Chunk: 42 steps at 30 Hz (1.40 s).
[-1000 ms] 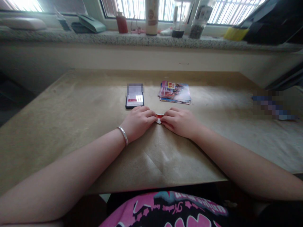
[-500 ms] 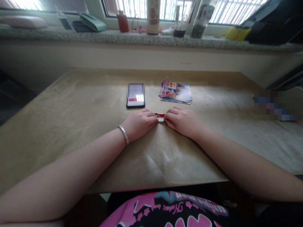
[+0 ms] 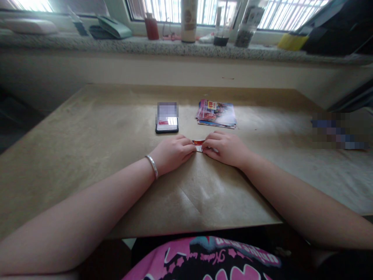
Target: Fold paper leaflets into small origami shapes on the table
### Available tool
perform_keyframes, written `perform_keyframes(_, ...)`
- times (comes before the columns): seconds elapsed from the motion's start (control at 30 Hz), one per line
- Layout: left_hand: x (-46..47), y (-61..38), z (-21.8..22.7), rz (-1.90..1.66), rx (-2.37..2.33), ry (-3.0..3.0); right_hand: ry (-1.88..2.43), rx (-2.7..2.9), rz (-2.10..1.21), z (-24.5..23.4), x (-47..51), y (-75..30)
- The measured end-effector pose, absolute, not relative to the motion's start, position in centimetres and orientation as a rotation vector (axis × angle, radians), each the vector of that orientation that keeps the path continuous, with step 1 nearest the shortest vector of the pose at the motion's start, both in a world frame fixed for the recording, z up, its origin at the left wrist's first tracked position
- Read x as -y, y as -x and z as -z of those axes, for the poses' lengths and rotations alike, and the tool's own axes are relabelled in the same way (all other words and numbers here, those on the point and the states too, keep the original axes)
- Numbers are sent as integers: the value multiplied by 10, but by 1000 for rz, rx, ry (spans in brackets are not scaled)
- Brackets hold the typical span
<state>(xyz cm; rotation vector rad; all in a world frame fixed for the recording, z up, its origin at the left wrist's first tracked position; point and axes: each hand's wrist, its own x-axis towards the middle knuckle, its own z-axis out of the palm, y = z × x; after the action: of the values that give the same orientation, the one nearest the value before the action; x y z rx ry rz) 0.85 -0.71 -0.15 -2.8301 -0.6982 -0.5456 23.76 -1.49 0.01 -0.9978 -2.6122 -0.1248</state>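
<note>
A small folded piece of printed paper, red along its far side and white along its near side, lies low on the table between my hands. My left hand pinches its left end; a silver bangle circles that wrist. At the other end, the fingers of my right hand are closed on the paper, bent over its edge. Both ends are hidden under the fingers. Just beyond my left hand lies a phone with a lit screen. Past my right hand sits a stack of glossy printed leaflets.
The brown-covered table reaches a wall with a granite windowsill. On the sill stand a red bottle, a tall pale container, clear containers and a yellow object. A blurred flat item lies at the right.
The paper and the left fingertips have shifted slightly right. My right fingers have loosened a little and changed their hold, and more of the white side shows.
</note>
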Motion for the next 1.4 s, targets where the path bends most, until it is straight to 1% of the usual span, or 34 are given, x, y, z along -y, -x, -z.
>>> perform_keyframes(0.17, 6, -8, 2, 541, 712, 2862, 987, 2627, 106, 1, 16, -237)
perform_keyframes(0.3, 6, -8, 1, 527, 711, 2868, 1070, 2590, 90, 0, 19, -231)
perform_keyframes(0.57, 7, -8, 0, 560, 724, 2891, 1187, 2386, -238, 1, 17, -224)
perform_keyframes(0.8, 5, -5, 0, 595, 724, 2893, 1318, 2288, -409, 6, 12, -228)
perform_keyframes(1.13, 9, -4, -2, 424, 612, 2758, 1319, 2281, -453, 7, 5, -228)
perform_keyframes(1.4, 8, -8, -1, 418, 633, 2760, 1288, 2251, -439, 11, 6, -230)
